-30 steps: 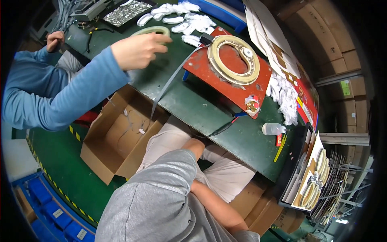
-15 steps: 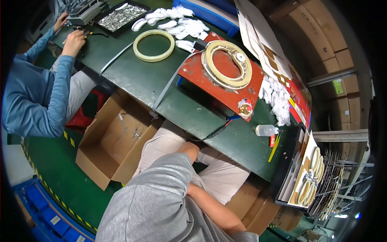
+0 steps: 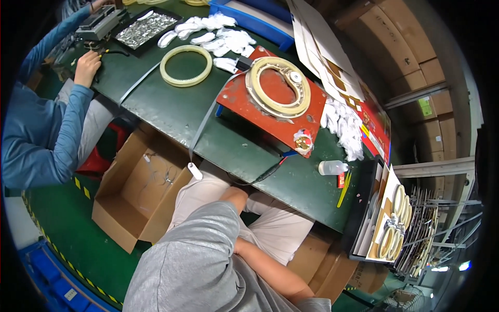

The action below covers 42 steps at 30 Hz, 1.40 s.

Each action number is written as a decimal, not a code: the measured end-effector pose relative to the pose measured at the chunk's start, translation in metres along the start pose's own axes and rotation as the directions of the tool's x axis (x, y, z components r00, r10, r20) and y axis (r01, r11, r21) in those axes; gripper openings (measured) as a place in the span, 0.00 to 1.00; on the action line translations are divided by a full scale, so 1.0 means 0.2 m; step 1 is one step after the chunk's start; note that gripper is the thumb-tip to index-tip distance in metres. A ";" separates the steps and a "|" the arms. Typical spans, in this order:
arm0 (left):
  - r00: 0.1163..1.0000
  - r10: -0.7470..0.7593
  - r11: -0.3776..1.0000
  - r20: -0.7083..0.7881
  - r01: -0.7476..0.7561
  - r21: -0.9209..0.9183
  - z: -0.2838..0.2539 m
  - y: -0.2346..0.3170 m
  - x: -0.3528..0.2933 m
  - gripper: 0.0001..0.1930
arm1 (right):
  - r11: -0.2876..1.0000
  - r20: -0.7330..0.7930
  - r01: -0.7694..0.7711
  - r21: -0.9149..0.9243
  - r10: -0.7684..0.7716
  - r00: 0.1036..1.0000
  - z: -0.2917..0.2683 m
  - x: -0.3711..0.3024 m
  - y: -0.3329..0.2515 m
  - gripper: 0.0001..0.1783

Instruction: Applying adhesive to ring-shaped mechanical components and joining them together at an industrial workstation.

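Both my hands are hidden from sight. My right forearm (image 3: 270, 268) lies across my lap and disappears behind the grey sleeve (image 3: 205, 229) of my left arm. In front of me on the green table (image 3: 228, 140) stands a red metal stand (image 3: 234, 99). A cream ring-shaped part (image 3: 254, 86) with a small white wheel rests on it. To its left lies a cream ring with inner teeth (image 3: 163, 67). A clear squeeze bottle (image 3: 331, 167) lies on its side at the right, beside yellow tweezers (image 3: 343, 192).
White gloves (image 3: 228, 41) lie in a heap behind the ring; more gloves (image 3: 345, 127) lie right of the stand. A co-worker's hand (image 3: 87, 67) is near pliers at the left. An open carton (image 3: 117, 216) stands below the table edge. A black tray (image 3: 358, 229) holds cardboard and rings.
The whole view has shifted slightly, so the table things sit further left. The co-worker's far hand has moved up and away. A white tag on the strap now shows at the table's edge.
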<state>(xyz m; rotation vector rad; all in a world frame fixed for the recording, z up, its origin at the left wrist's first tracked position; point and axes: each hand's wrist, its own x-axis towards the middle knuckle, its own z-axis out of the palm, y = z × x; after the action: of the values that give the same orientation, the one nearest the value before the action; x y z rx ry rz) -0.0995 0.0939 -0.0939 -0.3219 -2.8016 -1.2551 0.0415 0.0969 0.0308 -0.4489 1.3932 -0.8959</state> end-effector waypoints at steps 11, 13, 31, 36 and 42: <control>0.991 0.135 0.987 0.016 -0.136 0.088 -0.03 0.07 0.04 0.26 | 0.986 -0.043 0.060 -0.154 -0.068 0.997 0.02 -0.02 -0.23 0.35; 0.990 0.138 0.982 0.027 -0.141 0.130 -0.04 0.01 -0.02 0.26 | 0.991 -0.021 0.073 -0.110 -0.075 0.997 0.04 -0.01 -0.22 0.35; 0.859 -0.349 0.937 0.374 0.319 0.142 -0.12 -0.67 -0.34 0.28 | 0.831 0.545 0.507 -0.227 -0.323 0.773 0.23 0.19 -0.20 0.19; 0.783 0.004 0.730 0.622 0.422 -0.537 -1.03 0.09 -0.47 0.23 | 0.914 0.336 0.404 0.040 -0.393 0.856 0.11 0.22 -0.10 0.16; 0.957 0.201 0.570 0.207 0.057 -0.820 -1.90 0.39 -0.50 0.10 | 0.950 0.379 0.309 0.051 -0.304 0.874 0.13 0.25 -0.06 0.14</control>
<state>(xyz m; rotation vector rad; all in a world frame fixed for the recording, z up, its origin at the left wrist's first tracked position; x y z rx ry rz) 0.0006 -0.1550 0.2031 -0.6819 -2.0845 -2.6130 0.0594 0.0456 0.0119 -0.8270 0.9795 -0.9928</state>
